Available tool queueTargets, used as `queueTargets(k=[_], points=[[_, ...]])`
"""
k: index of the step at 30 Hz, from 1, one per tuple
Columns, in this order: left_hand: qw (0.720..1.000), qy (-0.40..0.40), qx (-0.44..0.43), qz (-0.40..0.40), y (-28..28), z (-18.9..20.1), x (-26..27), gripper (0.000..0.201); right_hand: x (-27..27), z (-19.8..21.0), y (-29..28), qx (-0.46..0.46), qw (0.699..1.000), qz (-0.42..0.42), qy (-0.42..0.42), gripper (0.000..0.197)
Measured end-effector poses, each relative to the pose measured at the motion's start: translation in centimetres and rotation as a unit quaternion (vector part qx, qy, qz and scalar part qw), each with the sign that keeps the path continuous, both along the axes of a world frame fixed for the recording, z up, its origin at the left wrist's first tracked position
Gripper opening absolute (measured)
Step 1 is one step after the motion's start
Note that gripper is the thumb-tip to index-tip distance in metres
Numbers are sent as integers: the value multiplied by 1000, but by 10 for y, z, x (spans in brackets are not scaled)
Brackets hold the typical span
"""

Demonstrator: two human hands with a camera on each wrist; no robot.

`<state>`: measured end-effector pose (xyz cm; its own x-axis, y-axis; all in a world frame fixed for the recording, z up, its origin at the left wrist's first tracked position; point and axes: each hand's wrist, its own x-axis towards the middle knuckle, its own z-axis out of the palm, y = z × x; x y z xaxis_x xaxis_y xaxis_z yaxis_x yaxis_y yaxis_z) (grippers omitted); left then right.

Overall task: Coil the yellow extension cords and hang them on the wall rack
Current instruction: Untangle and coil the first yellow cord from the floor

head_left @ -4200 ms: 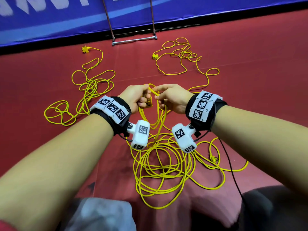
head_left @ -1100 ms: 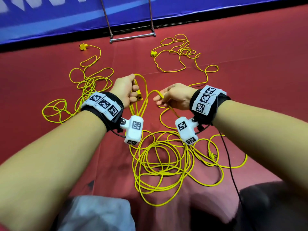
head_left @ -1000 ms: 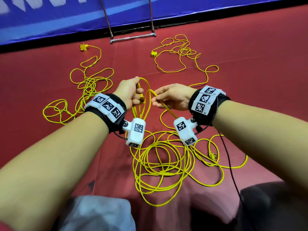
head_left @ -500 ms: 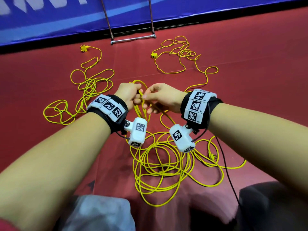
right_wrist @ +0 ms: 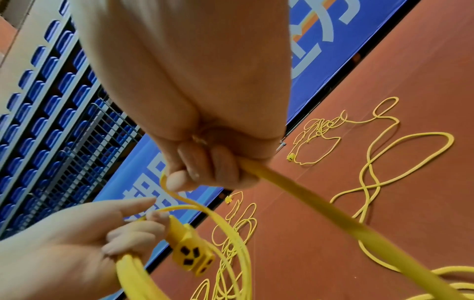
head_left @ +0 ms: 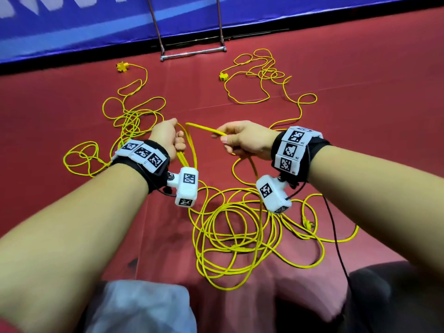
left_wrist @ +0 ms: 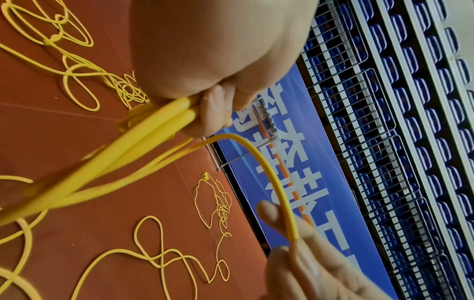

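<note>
The left hand (head_left: 168,138) is closed tight around a few loops of the yellow cord (head_left: 189,150). The loops hang down from the fist. In the right wrist view the cord's yellow socket end (right_wrist: 191,253) sticks out just beside the left hand's curled fingers (right_wrist: 133,237). The right hand (head_left: 245,140) pinches the same cord between thumb and fingers, and its other fingers curl around it too. A short piece of cord runs across the gap from one hand to the other. The two hands are near each other but they do not touch.

Below the right hand the cord drops down to a messy pile of loops (head_left: 235,236) on the red floor (head_left: 360,116), right in front of the person. A plug end (head_left: 308,224) lies at the right side of that pile.

Two more yellow cords lie loose on the floor, farther away. One tangle (head_left: 129,121) is on the left, and its socket end (head_left: 121,67) lies near the wall. The other tangle (head_left: 262,75) is on the right, with its socket end (head_left: 223,77) beside it.

A metal frame (head_left: 192,52) stands on the floor by the blue banner (head_left: 72,32). In the left wrist view a wire grid rack (left_wrist: 359,142) rises above the banner, with rows of blue seats (left_wrist: 423,101) behind it.
</note>
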<state>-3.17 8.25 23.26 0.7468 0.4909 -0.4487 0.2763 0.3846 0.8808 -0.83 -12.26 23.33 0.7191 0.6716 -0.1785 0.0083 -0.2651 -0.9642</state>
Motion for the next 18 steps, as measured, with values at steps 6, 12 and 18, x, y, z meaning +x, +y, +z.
queueTargets(k=[6,12,18], points=[[998,8,10,-66,-20,7,1,29,-6,5,13,0,998,-65,-14,11],[992,13,4,-124,-34,11,2,34,-4,12,11,21,989,-141,38,23],[991,24,14,-128,-38,14,1,34,-8,15,11,77,985,-143,65,21]])
